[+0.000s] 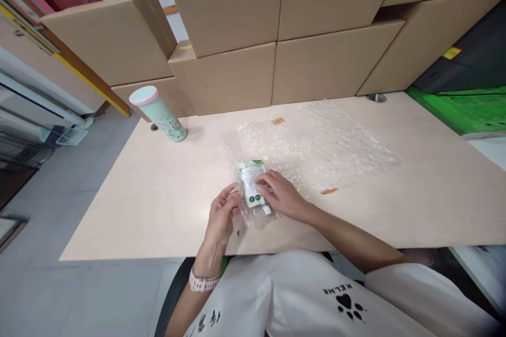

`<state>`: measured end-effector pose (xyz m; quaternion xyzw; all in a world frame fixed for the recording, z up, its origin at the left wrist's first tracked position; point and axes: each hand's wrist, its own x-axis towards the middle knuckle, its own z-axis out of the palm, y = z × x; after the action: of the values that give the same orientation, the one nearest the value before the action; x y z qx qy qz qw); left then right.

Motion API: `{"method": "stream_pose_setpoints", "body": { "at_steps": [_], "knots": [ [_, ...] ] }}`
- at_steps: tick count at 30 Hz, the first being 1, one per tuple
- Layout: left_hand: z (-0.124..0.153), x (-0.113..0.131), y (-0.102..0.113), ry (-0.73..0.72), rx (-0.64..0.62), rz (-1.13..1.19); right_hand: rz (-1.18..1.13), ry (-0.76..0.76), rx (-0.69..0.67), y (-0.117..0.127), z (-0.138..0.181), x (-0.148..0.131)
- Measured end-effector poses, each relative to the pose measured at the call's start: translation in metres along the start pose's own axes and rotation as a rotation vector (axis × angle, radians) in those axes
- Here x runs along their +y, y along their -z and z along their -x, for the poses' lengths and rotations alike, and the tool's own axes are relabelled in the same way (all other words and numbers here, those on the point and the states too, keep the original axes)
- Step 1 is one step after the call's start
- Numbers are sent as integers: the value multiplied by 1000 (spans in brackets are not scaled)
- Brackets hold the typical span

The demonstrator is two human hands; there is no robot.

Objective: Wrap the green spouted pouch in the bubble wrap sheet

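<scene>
A small white and green pouch (251, 196) with printed labels lies on the near-left part of a clear bubble wrap sheet (340, 139). Just below the pouch is a small white cap-like piece (266, 210); whether it joins the pouch I cannot tell. My left hand (223, 210) is closed, thumb against fingers, on the wrap's edge at the pouch's left. My right hand (282, 195) has its fingers curled and pressed onto the pouch's right side, partly covering it. The wrap lies flat, with orange-brown marks (278, 121) on it.
A mint tumbler (160, 114) with a pink rim stands at the table's (158, 205) back left. Cardboard boxes (225, 79) are stacked along the back edge. At the far right is a bright green crate (454, 110). A small dark speck (238, 233) lies near the front edge.
</scene>
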<state>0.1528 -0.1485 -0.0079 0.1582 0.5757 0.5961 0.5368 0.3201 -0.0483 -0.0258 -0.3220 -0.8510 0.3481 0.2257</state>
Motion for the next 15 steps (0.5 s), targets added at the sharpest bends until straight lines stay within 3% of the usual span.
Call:
{"method": "stream_pose_setpoints", "body": {
  "at_steps": [5,8,10,13,15],
  "knots": [
    [1,3,-36,-324,-256,-265,-403,-192,-56,36,-1,3],
    [-2,2,-66,-542,-468,-587,-649,-274,-84,58,4,13],
    [-7,-4,-85,-658,-542,-846,-760,-355,-110,68,9,23],
    [-16,-20,-107,-773,-535,-1202,-727,-467,-133,76,14,38],
    [-20,-31,-115,-830,-492,-1369,-526,-452,-125,79,13,44]
  ]
}}
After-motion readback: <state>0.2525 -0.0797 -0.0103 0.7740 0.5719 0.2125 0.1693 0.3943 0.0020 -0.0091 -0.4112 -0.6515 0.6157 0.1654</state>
